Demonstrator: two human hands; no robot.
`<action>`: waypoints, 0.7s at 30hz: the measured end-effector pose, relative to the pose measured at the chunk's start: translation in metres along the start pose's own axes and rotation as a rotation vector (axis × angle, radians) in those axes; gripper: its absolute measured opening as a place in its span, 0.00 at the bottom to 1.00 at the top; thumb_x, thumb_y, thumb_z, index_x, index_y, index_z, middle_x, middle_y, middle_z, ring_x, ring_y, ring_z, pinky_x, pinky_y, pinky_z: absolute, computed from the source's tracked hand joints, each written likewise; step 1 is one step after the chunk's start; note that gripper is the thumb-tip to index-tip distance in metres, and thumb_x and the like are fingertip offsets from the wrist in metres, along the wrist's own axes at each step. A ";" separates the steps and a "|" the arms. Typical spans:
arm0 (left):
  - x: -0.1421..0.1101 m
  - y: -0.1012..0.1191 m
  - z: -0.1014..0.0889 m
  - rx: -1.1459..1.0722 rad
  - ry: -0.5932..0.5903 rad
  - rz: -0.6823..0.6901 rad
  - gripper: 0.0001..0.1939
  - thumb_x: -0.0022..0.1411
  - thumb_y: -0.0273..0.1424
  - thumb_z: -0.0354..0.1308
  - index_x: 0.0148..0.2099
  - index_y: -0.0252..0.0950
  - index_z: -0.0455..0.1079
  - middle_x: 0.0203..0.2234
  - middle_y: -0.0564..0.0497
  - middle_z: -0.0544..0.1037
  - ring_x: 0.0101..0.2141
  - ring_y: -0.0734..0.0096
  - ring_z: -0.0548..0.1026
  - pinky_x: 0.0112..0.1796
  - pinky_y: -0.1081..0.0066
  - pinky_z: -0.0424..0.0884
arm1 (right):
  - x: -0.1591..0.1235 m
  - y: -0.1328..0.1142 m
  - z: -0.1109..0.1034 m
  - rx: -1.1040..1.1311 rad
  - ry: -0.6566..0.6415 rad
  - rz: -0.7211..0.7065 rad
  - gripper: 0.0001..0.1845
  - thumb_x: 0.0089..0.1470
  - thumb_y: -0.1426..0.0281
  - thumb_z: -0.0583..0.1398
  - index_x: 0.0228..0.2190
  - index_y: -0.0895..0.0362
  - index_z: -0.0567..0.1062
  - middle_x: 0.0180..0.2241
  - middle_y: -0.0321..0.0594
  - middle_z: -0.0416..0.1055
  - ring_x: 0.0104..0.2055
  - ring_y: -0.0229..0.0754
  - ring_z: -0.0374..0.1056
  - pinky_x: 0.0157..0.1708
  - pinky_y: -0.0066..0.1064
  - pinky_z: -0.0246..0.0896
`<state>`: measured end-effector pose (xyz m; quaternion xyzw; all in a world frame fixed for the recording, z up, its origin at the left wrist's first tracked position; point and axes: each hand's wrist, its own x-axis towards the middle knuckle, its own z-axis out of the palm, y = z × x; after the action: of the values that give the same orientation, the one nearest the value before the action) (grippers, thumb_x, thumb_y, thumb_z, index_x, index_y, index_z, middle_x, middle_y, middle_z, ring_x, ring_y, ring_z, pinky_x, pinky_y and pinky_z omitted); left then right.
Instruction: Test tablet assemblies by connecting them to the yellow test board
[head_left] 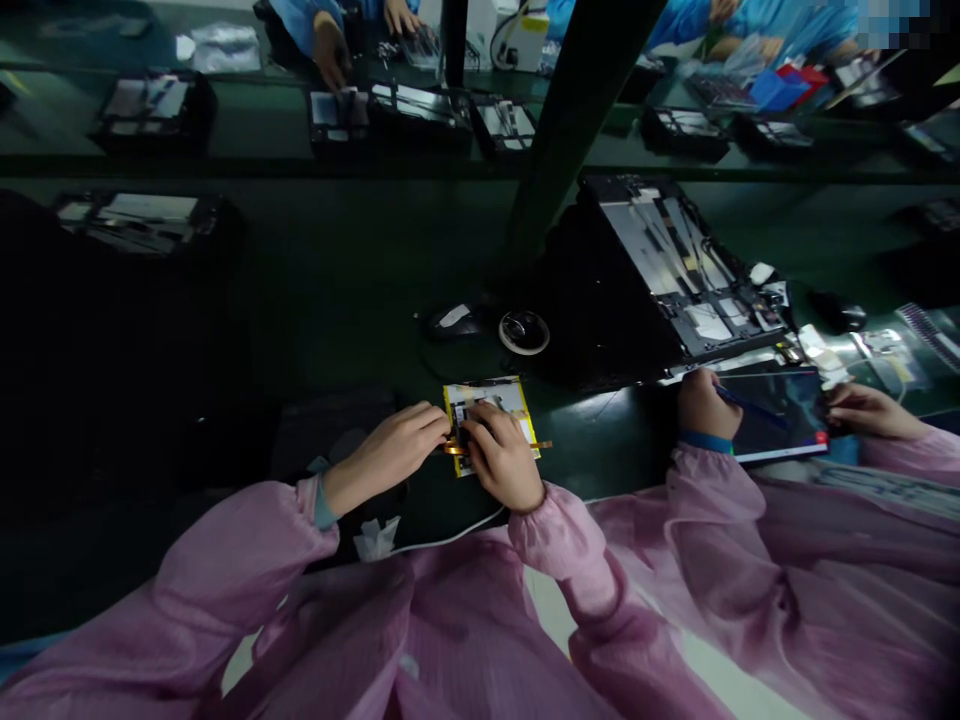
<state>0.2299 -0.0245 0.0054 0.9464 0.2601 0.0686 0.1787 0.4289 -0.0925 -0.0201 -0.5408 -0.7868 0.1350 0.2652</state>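
Fingers [486, 428] of left hand [396, 452] and right hand [507, 462] curl over yellow-edged pack [511, 395]; I cannot tell their grip. Dim green tabletop [592, 430] carries black trays [679, 265].

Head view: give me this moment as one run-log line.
left hand: at left edge of yellow-edged panel | right hand: on panel | orange strip: sticks out past panel's right edge | mouse: beyond panel

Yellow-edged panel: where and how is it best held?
Likely at its right edge, above the jutting orange strip, from the right: the panel lies flat, that edge exposed; the left hand is at its left, the right hand over its middle.
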 end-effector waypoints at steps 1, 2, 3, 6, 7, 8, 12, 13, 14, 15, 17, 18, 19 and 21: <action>0.000 0.000 0.000 0.002 -0.002 0.000 0.09 0.69 0.25 0.45 0.42 0.33 0.67 0.38 0.48 0.72 0.39 0.66 0.68 0.43 0.65 0.67 | 0.000 0.000 0.000 -0.001 -0.002 0.003 0.18 0.60 0.75 0.51 0.49 0.57 0.71 0.52 0.50 0.67 0.59 0.51 0.59 0.55 0.47 0.60; 0.001 0.000 0.001 0.006 -0.003 0.002 0.09 0.69 0.25 0.46 0.42 0.33 0.67 0.38 0.48 0.73 0.39 0.66 0.68 0.43 0.65 0.67 | 0.000 0.000 0.001 -0.001 -0.004 0.006 0.18 0.60 0.75 0.51 0.50 0.57 0.71 0.52 0.50 0.67 0.59 0.51 0.58 0.55 0.47 0.60; 0.001 0.000 0.001 0.008 -0.003 0.004 0.09 0.69 0.25 0.46 0.41 0.33 0.67 0.38 0.48 0.73 0.39 0.66 0.68 0.43 0.65 0.67 | -0.001 0.001 0.001 -0.003 -0.007 0.010 0.18 0.60 0.75 0.51 0.50 0.57 0.71 0.53 0.50 0.67 0.60 0.51 0.58 0.55 0.47 0.60; 0.001 0.000 0.002 0.009 -0.006 0.004 0.08 0.69 0.25 0.47 0.41 0.33 0.67 0.38 0.48 0.73 0.39 0.66 0.68 0.43 0.65 0.67 | -0.001 0.001 0.002 -0.004 -0.008 0.012 0.19 0.59 0.75 0.51 0.50 0.57 0.71 0.53 0.50 0.67 0.60 0.51 0.58 0.55 0.47 0.60; 0.001 0.000 0.003 0.009 -0.009 0.002 0.08 0.69 0.25 0.47 0.41 0.32 0.67 0.38 0.48 0.73 0.40 0.66 0.69 0.43 0.65 0.67 | -0.001 0.001 0.002 -0.004 -0.007 0.010 0.19 0.59 0.75 0.51 0.50 0.57 0.71 0.53 0.50 0.67 0.60 0.51 0.58 0.55 0.47 0.60; 0.001 0.000 0.002 0.011 -0.013 0.002 0.08 0.69 0.25 0.47 0.41 0.32 0.67 0.38 0.48 0.73 0.40 0.66 0.69 0.43 0.65 0.68 | -0.001 0.001 0.002 -0.003 -0.005 0.007 0.19 0.59 0.75 0.51 0.50 0.57 0.71 0.52 0.50 0.67 0.60 0.51 0.58 0.55 0.47 0.60; 0.001 0.002 0.001 0.021 -0.022 0.008 0.08 0.69 0.25 0.46 0.41 0.32 0.67 0.38 0.48 0.73 0.40 0.66 0.69 0.43 0.65 0.68 | 0.000 0.000 0.000 -0.001 0.000 0.006 0.18 0.59 0.75 0.51 0.50 0.58 0.71 0.52 0.51 0.67 0.59 0.51 0.58 0.55 0.47 0.59; 0.001 0.002 0.001 0.024 -0.017 0.012 0.09 0.69 0.25 0.46 0.41 0.32 0.67 0.38 0.48 0.73 0.40 0.66 0.69 0.43 0.65 0.68 | 0.001 0.000 0.000 0.000 0.000 0.008 0.18 0.59 0.75 0.51 0.50 0.58 0.71 0.52 0.51 0.67 0.59 0.51 0.58 0.55 0.47 0.60; 0.001 0.002 0.001 0.027 -0.011 0.013 0.09 0.69 0.26 0.46 0.42 0.33 0.67 0.38 0.47 0.73 0.40 0.66 0.69 0.43 0.65 0.68 | 0.001 0.000 0.000 0.002 0.000 0.010 0.19 0.59 0.75 0.51 0.50 0.57 0.71 0.52 0.51 0.67 0.59 0.51 0.58 0.55 0.47 0.60; 0.001 0.002 0.001 0.032 -0.004 0.017 0.09 0.70 0.26 0.45 0.42 0.33 0.67 0.39 0.47 0.73 0.40 0.66 0.69 0.43 0.65 0.68 | 0.001 0.000 0.000 0.003 -0.001 0.011 0.19 0.59 0.75 0.51 0.50 0.57 0.71 0.52 0.51 0.67 0.59 0.51 0.58 0.54 0.47 0.60; 0.001 0.001 0.002 0.045 0.008 0.025 0.10 0.70 0.26 0.45 0.42 0.33 0.67 0.39 0.47 0.73 0.40 0.66 0.69 0.43 0.64 0.68 | 0.001 -0.001 0.000 0.003 -0.001 0.011 0.19 0.59 0.75 0.51 0.50 0.57 0.71 0.52 0.51 0.67 0.59 0.51 0.59 0.54 0.47 0.60; 0.001 0.001 0.002 0.049 0.012 0.030 0.10 0.70 0.26 0.45 0.42 0.33 0.67 0.39 0.47 0.73 0.40 0.66 0.69 0.43 0.64 0.68 | 0.001 0.000 0.000 0.003 -0.001 0.010 0.18 0.59 0.75 0.52 0.49 0.58 0.72 0.52 0.51 0.67 0.59 0.51 0.59 0.54 0.47 0.60; 0.001 0.001 0.003 0.050 0.013 0.033 0.10 0.70 0.26 0.45 0.41 0.33 0.67 0.38 0.48 0.73 0.40 0.66 0.69 0.43 0.64 0.68 | 0.001 0.000 0.000 0.002 -0.002 0.009 0.18 0.59 0.75 0.52 0.49 0.58 0.72 0.52 0.51 0.67 0.59 0.51 0.59 0.54 0.46 0.60; 0.001 0.000 0.003 0.052 0.015 0.038 0.10 0.70 0.26 0.45 0.41 0.33 0.67 0.38 0.48 0.73 0.39 0.66 0.69 0.43 0.65 0.68 | 0.001 0.000 0.000 0.003 -0.001 0.009 0.18 0.58 0.75 0.52 0.49 0.58 0.71 0.52 0.51 0.67 0.59 0.51 0.59 0.54 0.47 0.60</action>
<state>0.2316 -0.0250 0.0026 0.9549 0.2453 0.0724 0.1509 0.4287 -0.0918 -0.0199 -0.5439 -0.7843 0.1375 0.2649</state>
